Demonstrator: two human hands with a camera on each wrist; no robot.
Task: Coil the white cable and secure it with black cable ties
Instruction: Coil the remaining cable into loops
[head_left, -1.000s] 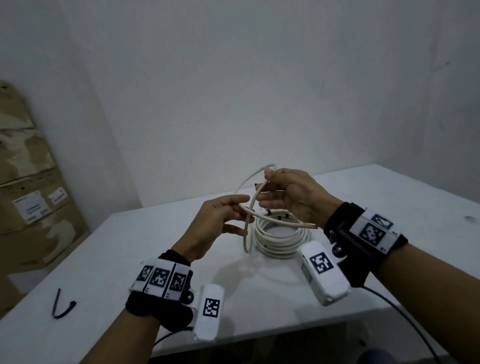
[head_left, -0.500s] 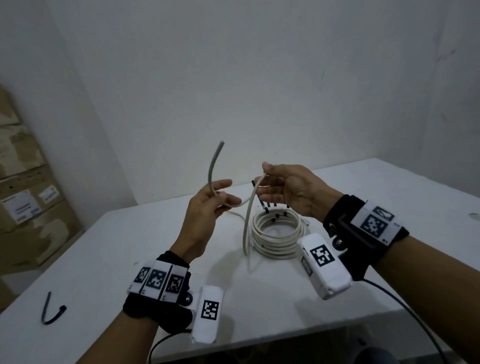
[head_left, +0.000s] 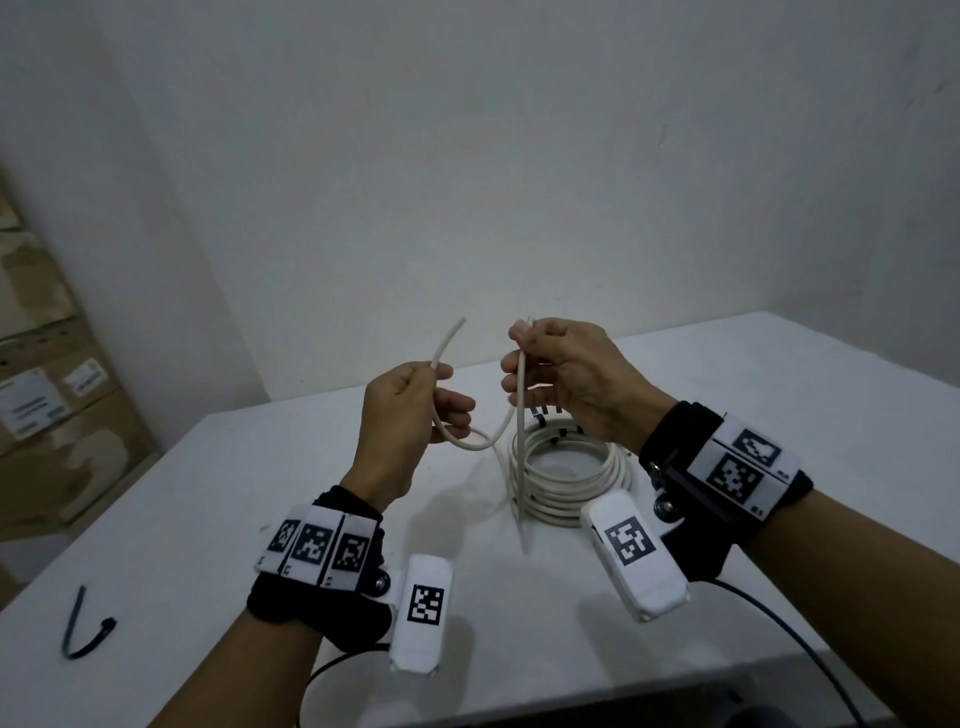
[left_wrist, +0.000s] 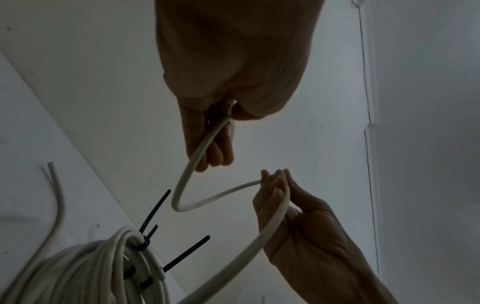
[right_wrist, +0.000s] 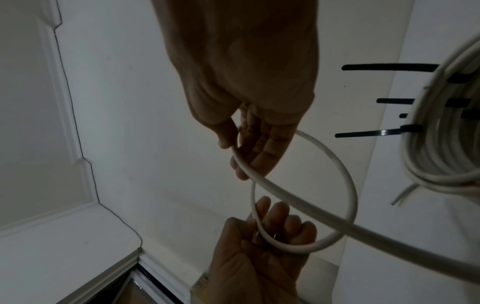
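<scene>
A coil of white cable (head_left: 569, 475) lies on the white table (head_left: 779, 415), bound at its far side by black cable ties (head_left: 540, 413). Its loose end rises from the coil. My right hand (head_left: 519, 358) pinches that strand above the coil, and a stretch hangs down in front. The strand then sags in a curve to my left hand (head_left: 436, 395), which grips it near the tip; the tip (head_left: 460, 325) points up. In the left wrist view the ties (left_wrist: 153, 214) stick out from the coil (left_wrist: 103, 267). The right wrist view shows the strand as a loop (right_wrist: 348, 185) between both hands.
One loose black cable tie (head_left: 83, 631) lies bent on the table at the near left. Cardboard boxes (head_left: 52, 405) stand against the left wall. The table's front edge runs just below my wrists, and a black wire (head_left: 779, 644) trails from my right wrist.
My left hand has drawn the free end out to the left, away from my right hand, so its tip now points up. Both hands have risen above the coil.
</scene>
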